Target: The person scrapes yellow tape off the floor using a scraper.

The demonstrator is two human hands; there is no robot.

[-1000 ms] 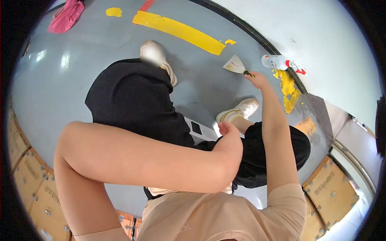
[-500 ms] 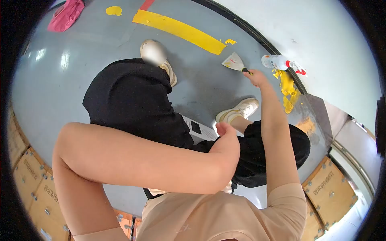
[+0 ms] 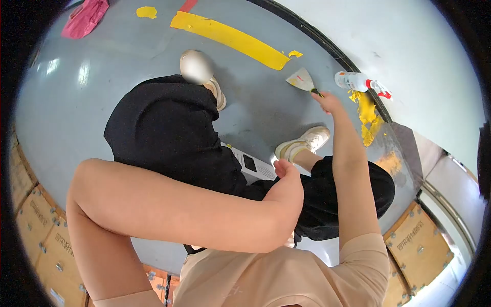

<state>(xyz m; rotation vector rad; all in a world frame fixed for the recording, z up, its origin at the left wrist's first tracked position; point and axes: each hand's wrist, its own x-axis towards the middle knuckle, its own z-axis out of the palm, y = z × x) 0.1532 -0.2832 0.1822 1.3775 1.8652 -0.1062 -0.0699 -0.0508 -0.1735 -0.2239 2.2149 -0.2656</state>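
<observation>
My right hand [image 3: 329,102] is closed round the dark handle of a putty knife [image 3: 302,80]. Its wide blade, with yellow and red marks on it, points up and left over the grey floor, just below the right end of a yellow tape strip [image 3: 230,41]. A loose yellow scrap [image 3: 295,53] lies by that end. My left hand [image 3: 288,171] hangs bent at the wrist over my lap, near a grey-white device with a dark panel [image 3: 249,162]. Most of its fingers are hidden, and nothing shows in it.
A clear spray bottle [image 3: 353,81] with a red and white head lies by the wall's black skirting. Peeled yellow pieces [image 3: 369,120] are heaped below it. Pink cloth [image 3: 84,19] lies at the upper left. Boxes [image 3: 59,250] stand behind me on both sides.
The putty knife has shifted slightly right, a little farther from the tape's end, and tilted slightly. The view has moved a touch. My left hand has hardly moved.
</observation>
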